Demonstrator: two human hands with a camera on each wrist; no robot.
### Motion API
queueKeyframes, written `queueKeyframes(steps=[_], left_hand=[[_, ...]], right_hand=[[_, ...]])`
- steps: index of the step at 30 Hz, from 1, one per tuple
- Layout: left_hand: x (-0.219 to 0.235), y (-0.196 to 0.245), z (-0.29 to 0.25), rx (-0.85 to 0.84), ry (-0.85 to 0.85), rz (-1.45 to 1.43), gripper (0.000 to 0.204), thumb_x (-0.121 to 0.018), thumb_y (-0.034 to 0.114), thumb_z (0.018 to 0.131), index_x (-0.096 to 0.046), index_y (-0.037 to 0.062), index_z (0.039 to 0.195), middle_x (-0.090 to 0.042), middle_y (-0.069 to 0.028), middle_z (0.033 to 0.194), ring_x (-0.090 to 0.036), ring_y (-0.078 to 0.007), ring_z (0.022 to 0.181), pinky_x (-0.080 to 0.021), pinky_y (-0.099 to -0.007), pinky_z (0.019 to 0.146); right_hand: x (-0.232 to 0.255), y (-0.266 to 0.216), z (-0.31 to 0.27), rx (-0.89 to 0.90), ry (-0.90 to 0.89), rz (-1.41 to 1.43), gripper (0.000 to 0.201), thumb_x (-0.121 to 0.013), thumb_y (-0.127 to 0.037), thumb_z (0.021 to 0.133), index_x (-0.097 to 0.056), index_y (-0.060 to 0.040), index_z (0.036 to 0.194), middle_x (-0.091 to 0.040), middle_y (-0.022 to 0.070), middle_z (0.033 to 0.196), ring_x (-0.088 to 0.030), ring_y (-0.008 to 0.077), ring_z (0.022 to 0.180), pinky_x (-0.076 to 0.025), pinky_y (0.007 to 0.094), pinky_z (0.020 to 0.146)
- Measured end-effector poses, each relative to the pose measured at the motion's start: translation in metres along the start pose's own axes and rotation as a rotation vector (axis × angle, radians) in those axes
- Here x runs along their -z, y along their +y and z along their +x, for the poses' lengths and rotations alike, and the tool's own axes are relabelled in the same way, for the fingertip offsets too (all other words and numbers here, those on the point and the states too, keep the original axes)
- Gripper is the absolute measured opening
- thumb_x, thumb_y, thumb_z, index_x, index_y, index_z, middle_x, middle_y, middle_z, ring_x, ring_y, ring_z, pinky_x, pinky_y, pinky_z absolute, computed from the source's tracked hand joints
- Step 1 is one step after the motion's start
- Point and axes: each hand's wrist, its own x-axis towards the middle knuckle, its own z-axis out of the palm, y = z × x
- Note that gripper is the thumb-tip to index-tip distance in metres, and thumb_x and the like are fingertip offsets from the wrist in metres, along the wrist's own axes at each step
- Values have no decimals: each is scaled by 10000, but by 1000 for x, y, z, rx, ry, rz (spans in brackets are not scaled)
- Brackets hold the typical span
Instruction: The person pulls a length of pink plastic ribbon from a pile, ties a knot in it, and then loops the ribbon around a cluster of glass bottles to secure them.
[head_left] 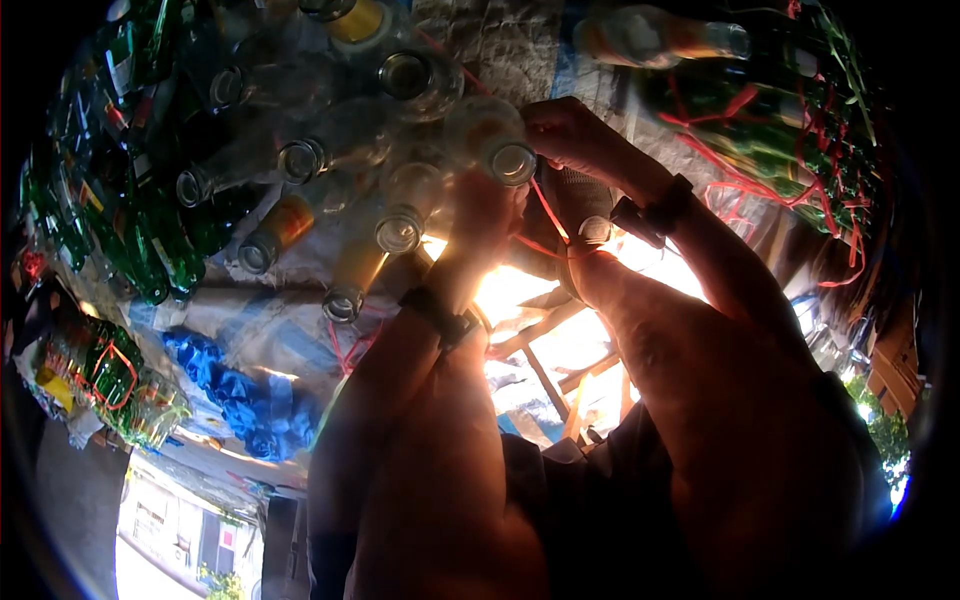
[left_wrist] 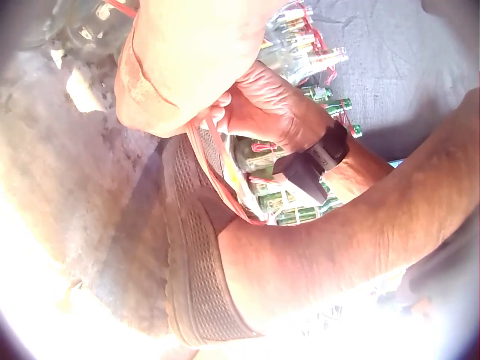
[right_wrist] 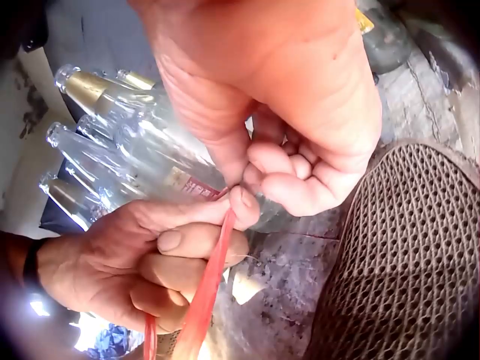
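Both hands work a red plastic string [head_left: 548, 212] beside a cluster of clear glass bottles [head_left: 400, 190]. In the right wrist view my right hand [right_wrist: 236, 184] pinches the red string [right_wrist: 210, 292] between thumb and fingertip just above the left hand. My left hand [right_wrist: 172, 255] curls its fingers round the same string lower down, against the clear bottles [right_wrist: 120, 142]. The left wrist view shows the left hand [left_wrist: 180, 82] and the right hand [left_wrist: 262, 112] close together with the string [left_wrist: 214, 139] between them. In the head view the left hand [head_left: 485, 205] sits under a bottle neck [head_left: 512, 160] and the right hand [head_left: 570, 135] beside it.
Green bottles [head_left: 130, 230] lie in a heap on one side, and another green bundle tied with red string [head_left: 790, 130] lies on the other. A blue crumpled sheet [head_left: 235, 395] is near the left arm. A brown mesh shoe [right_wrist: 405, 255] rests on rough stone ground [left_wrist: 60, 187].
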Motion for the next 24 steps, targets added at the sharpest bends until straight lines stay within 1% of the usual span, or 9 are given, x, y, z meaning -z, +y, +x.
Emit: queueKeyframes(steps=[5, 7, 8, 10, 11, 13, 17, 19, 24], left_hand=[[-1, 7, -5, 14, -29, 38, 120, -644, 212, 962, -646, 121, 885, -414, 111, 691, -323, -12, 558, -202, -231, 466], [4, 7, -5, 55, -78, 104, 142, -627, 240, 978, -661, 114, 922, -453, 91, 730, -377, -19, 605, -274, -224, 493], [6, 4, -4, 55, -76, 104, 142, -627, 240, 978, -661, 114, 922, -453, 91, 730, -377, -19, 605, -274, -224, 493], [9, -3, -2, 93, -41, -105, 172, -592, 257, 1002, -669, 105, 980, -507, 60, 799, -460, -55, 686, -397, -243, 574], [12, -6, -1, 97, -42, -104, 172, -592, 257, 1002, -669, 105, 980, -507, 60, 799, -460, -55, 686, -397, -243, 574], [13, -1, -5, 90, -12, -69, 204, -559, 257, 1017, -665, 85, 1048, -583, 24, 895, -560, -110, 807, -502, -296, 699], [14, 3, -10, 163, -3, -192, 256, -538, 277, 1028, -657, 59, 1090, -640, -15, 948, -618, -153, 851, -539, -328, 761], [17, 3, -9, 233, -208, -307, 292, -533, 304, 1035, -652, 43, 1091, -661, -46, 964, -640, -171, 854, -544, -338, 765], [14, -10, -2, 141, -112, -198, 307, -528, 312, 1045, -650, 36, 1101, -659, -56, 942, -628, -170, 802, -540, -334, 716]], right_hand=[[-2, -2, 5, -87, -32, -2, 165, -641, -198, 979, -719, -53, 977, -574, -32, 685, -512, 46, 622, -433, 244, 559], [-2, -4, 7, -79, -13, -137, 201, -676, -234, 889, -675, -34, 869, -671, 39, 745, -654, 114, 733, -514, 304, 636], [-2, -1, 9, -79, -14, -135, 201, -676, -234, 889, -675, -34, 869, -671, 39, 745, -654, 114, 733, -514, 304, 636], [-1, 4, 10, 11, -42, -118, 189, -661, -221, 907, -665, -32, 903, -686, 60, 767, -676, 127, 748, -537, 301, 650], [-1, 7, 9, 8, -40, -116, 189, -661, -221, 907, -665, -32, 903, -686, 60, 767, -676, 127, 748, -537, 301, 650], [-1, 3, 7, -35, -58, -33, 181, -655, -210, 924, -665, -29, 921, -700, 73, 793, -691, 140, 754, -557, 298, 663], [-5, 8, 7, -49, -42, -10, 166, -659, -194, 929, -668, -29, 915, -705, 69, 796, -695, 143, 749, -565, 293, 664], [-7, 12, 5, -18, -22, 126, 142, -670, -179, 913, -681, -38, 910, -707, 55, 793, -696, 139, 743, -564, 292, 669], [-14, 14, 0, -66, 25, 208, 122, -677, -164, 895, -696, -45, 909, -713, 44, 801, -697, 128, 754, -552, 287, 675]])
